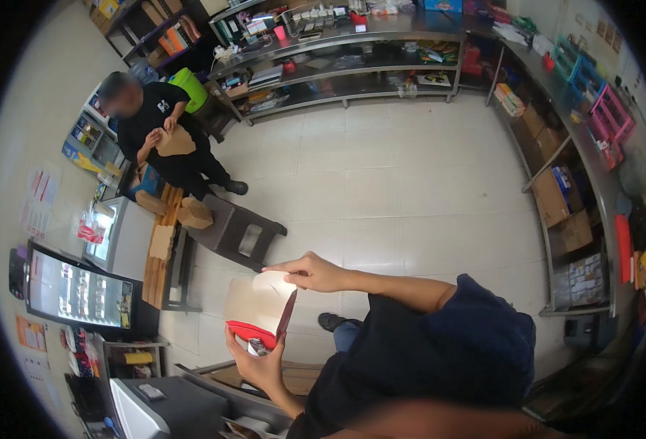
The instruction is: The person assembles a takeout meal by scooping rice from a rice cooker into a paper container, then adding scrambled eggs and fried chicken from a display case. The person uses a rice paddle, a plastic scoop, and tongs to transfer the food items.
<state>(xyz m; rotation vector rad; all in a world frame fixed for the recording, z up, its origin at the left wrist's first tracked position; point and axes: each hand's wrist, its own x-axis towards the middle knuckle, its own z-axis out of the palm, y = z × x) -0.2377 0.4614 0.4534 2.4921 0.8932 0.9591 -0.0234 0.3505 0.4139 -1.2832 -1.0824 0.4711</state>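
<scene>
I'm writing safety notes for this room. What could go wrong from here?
The red and pale paper piece could bend or crease, since the left hand grips its red end and the right hand pinches its pale edge. It might also slip, as only the hands appear to support it. The dark stool stands out on the floor, so someone stepping past might bump it.

Bare left hand [258, 371] low, gripping, thumb and fingers spread apart; bare left forearm [288, 404] angles up-left to it. Bare right hand [315, 274] higher, pinching, index stretched left, thumb below; bare right forearm [399, 289] near level, reaching across from right.
</scene>
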